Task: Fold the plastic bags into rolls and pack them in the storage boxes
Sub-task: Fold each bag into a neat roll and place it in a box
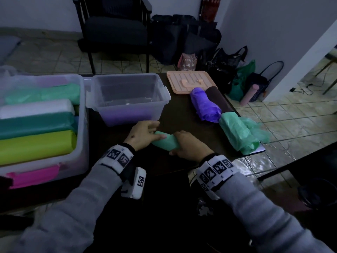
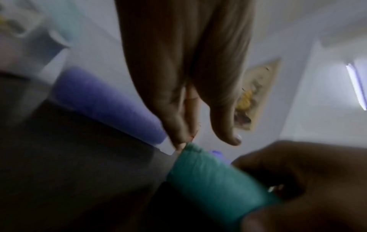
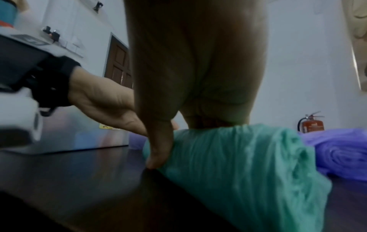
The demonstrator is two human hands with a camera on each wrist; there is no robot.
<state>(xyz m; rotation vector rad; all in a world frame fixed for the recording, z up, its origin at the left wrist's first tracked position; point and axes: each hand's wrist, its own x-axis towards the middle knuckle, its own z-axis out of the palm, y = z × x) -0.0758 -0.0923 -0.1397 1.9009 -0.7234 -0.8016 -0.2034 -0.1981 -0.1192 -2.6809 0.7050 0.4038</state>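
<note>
A: Left wrist view — which parts show?

B: The left hand [image 2: 184, 75] hangs from the top edge, fingers [image 2: 178, 125] straight, 1 fingertip touching the end of the green roll [image 2: 214, 185].

A: And lower right?

B: The right hand [image 2: 309, 175], dark and blurred, wraps round the roll's other end. A purple-bottomed clear box [image 2: 107, 102] stands on the dark table [image 2: 79, 180] — left of the fingers.
</note>
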